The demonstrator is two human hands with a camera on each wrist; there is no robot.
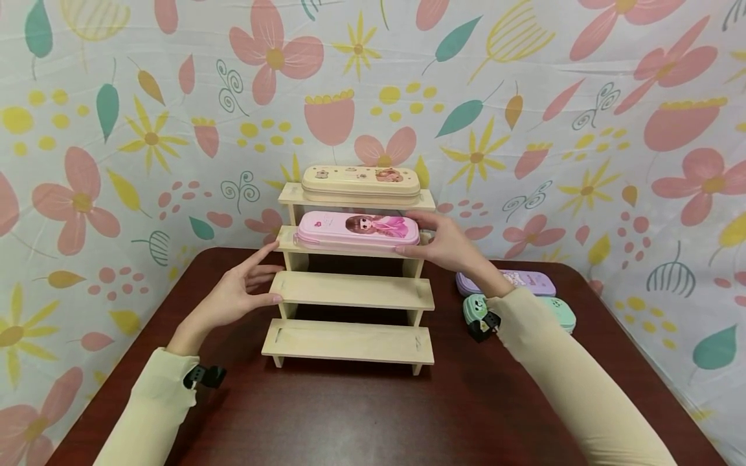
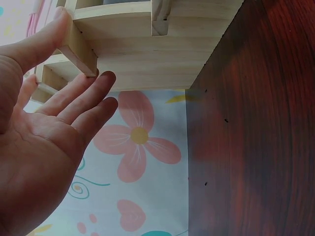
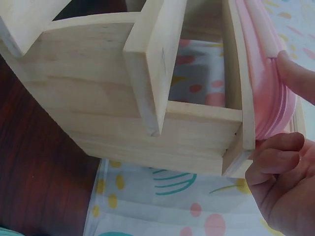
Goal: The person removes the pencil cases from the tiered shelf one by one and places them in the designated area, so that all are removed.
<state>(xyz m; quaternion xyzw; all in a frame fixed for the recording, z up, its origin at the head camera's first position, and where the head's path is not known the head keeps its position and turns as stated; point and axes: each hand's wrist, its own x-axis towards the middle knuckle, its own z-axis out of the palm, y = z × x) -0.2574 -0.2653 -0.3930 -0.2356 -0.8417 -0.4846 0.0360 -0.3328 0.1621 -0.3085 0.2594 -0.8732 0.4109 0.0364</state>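
Observation:
A pink pencil case with a doll-like figure printed on its lid lies on the second step from the top of a wooden stepped rack. My right hand grips the case at its right end. In the right wrist view, the thumb presses near the zipper of the pink case while the other fingers curl by the rack's side. At the rack's left side is my left hand, its fingers extended. In the left wrist view, its thumb and fingertips touch the edge of a step.
A cream pencil case lies on the top step. Right of the rack, a purple case and green cases rest on the dark wooden table, partly behind the right forearm. A flower-patterned cloth hangs behind.

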